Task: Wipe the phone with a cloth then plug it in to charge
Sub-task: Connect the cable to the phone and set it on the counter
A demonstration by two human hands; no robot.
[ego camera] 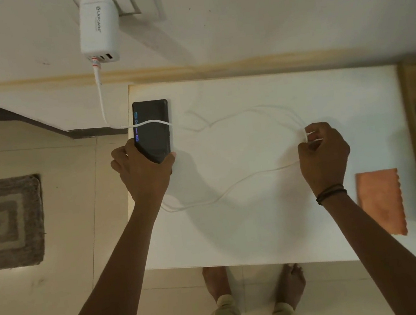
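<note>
Table [264, 229] stood against wall [262, 18] on tiled floor [75, 201]; left hand [143, 173] gripped phone [152, 127], right hand [324, 155], well apart, pinched cable [101, 102].

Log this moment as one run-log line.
left hand: grips phone | right hand: pinches charger cable | cloth: lies on table, no hand on it | plug-in: port hidden by left hand

Cable [244, 180] loops across table [264, 234] centre; near edge open; cloth [381, 203] right.
</note>
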